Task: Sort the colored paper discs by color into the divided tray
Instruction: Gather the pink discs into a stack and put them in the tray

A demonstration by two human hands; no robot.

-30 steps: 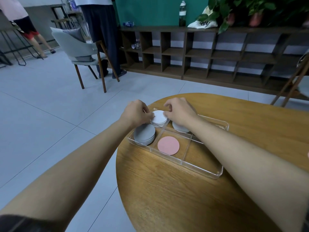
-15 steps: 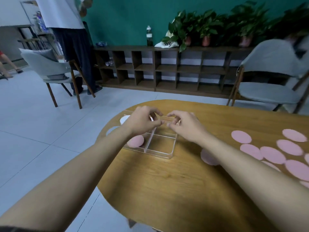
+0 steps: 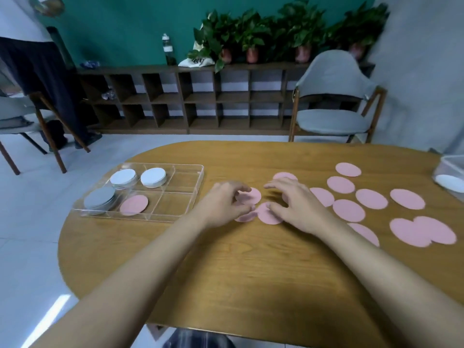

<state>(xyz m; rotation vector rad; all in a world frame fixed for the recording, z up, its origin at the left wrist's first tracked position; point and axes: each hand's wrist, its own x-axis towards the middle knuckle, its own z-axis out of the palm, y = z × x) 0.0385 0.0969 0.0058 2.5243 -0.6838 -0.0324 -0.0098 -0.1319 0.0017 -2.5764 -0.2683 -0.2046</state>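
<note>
Starting at the left of the frame, the divided tray (image 3: pixel 199 178) lies on the wooden surface (image 3: pixel 251 267). It holds a grey stack (image 3: pixel 100 200) in its near-left compartment, a pale stack (image 3: pixel 123 178) behind that, a white stack (image 3: pixel 153 177) in the far middle compartment, and a single pink disc (image 3: pixel 133 205) in the near middle one; the two right-hand compartments show nothing inside. Just right of the tray, at mid-frame, the left hand (image 3: pixel 222 204) sits low with fingers curled over a loose pink disc (image 3: pixel 253 195); blur hides the fingertips, so whether its grip is closed on the paper cannot be told. Beside it the right hand (image 3: pixel 296 205) has fingers spread and lightly bent, tips resting on a second loose disc (image 3: pixel 266 216); its grip is open and holds nothing. Further right, the scattered pink discs (image 3: pixel 349 210) lie flat across the surface, two overlapping, all well apart from the tray. A clear container (image 3: pixel 449 169) is cut off at the right edge. Assessment: the step in hand appears to be gathering pink discs for the near middle compartment. Flat paper on wood offers no edge, so each disc is best pressed and slid onto a neighbour to raise a rim before pinching. Several should be squared into one pile, then set on the pink disc already placed, clear of the grey stack beside it.
</note>
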